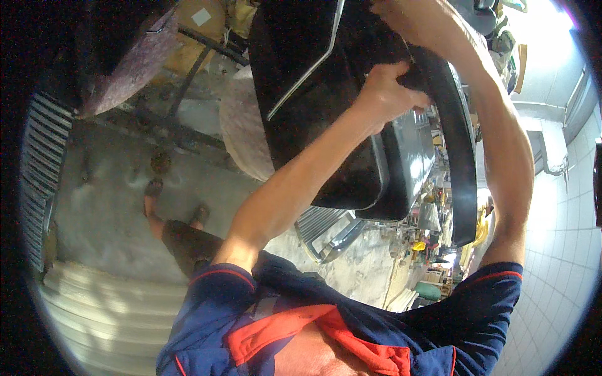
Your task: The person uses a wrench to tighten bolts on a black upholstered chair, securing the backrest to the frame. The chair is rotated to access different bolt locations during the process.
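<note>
Both my arms reach up to a large glossy black car body panel (313, 106) with a thin chrome strip (307, 69) running across it. My left hand (385, 94) is closed on the panel's edge, where a curved black rim (461, 163) runs down the right side. Higher up, at the frame's top edge, my right hand (414, 22) holds the same panel, with its fingers partly out of view. My dark blue and red shirt (326, 326) fills the bottom of the picture.
My legs and sandalled feet (153, 188) stand on a stained concrete floor (106, 219). A ribbed grille (37, 156) is at the left, and a chromed grille part (326, 235) lies on the floor. A white tiled wall (558, 250) stands at the right, and cluttered shelves (433, 244) are behind the panel.
</note>
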Demonstrator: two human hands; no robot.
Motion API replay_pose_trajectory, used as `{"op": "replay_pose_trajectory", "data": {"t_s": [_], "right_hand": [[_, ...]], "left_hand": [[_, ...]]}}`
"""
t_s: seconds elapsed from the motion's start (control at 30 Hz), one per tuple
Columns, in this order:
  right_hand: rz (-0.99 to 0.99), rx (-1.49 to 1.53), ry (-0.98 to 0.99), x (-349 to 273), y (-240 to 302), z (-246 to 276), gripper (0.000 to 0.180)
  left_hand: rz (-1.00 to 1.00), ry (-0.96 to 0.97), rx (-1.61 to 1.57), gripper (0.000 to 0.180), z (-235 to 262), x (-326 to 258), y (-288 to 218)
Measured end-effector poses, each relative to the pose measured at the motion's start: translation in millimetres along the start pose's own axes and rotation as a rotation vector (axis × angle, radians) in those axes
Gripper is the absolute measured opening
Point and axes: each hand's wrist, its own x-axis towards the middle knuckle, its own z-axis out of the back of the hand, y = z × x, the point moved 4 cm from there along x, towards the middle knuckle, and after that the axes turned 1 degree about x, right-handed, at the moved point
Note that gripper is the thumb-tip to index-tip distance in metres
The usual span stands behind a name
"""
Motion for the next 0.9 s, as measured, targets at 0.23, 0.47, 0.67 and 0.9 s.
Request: {"op": "replay_pose_trajectory", "data": {"t_s": [0.23, 0.47, 0.67, 0.9], "right_hand": [[-0.146, 0.136, -0.04, 10.1, 23.2, 7.4, 0.014], [-0.114, 0.175, -0.081, -37.1, 20.7, -2.0, 0.016], [0.015, 0.157, -0.214, -64.5, 26.1, -5.0, 0.03], [0.121, 0.177, -0.256, -102.4, 38.1, 1.0, 0.027]], "left_hand": [[-0.497, -0.428, 0.464, 0.048, 8.7, -1.4, 5.4], [-0.342, -0.306, 0.327, 0.054, -7.7, -8.1, -1.6], [-0.423, -0.398, 0.362, 0.045, -6.0, -7.5, 8.4], [-0.46, -0.464, 0.522, 0.031, -7.7, -7.6, 16.2]]}}
